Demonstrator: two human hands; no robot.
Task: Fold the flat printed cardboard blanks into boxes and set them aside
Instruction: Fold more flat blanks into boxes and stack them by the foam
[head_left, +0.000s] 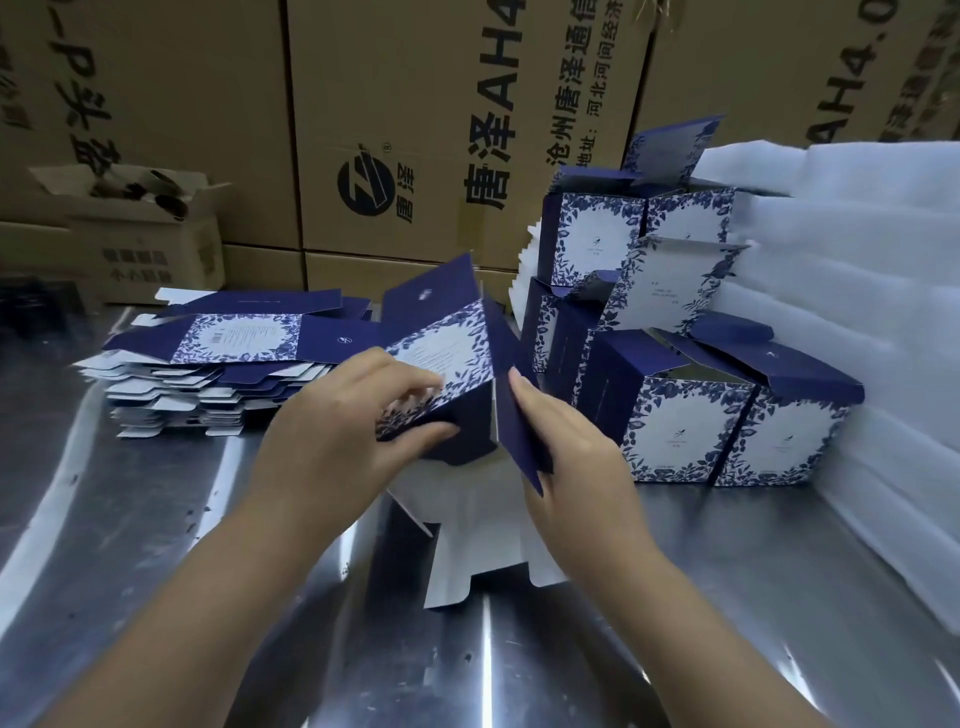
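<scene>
Blank (447, 353), half-opened, is held off the table (156, 519) just right of the stack (218, 364) of flat blanks.

Head view:
- Left hand (332, 447) pinches the near edge of the printed panel, thumb under and fingers on top.
- Right hand (576, 457) lies along the dark side panel with fingers straight. Its thumb is hidden behind the card, so I cannot tell whether it clamps or only presses.
- Finished boxes (675, 431) are piled further right of the stack, close beside the right hand.

Risks, as judged:
- The side panel could buckle off its score if the right hand pushes unevenly.
- The tube could spring flat again if the left pinch slips.
- The white bottom flaps hanging low could catch on the table.
- A wide right-hand swing could topple the leaning boxes.

Orientation: the long axis runs from the white flaps nearest the person up and away to the dark top flap. The far end is tilted higher, and the printed panel faces up and towards the stack.
</scene>
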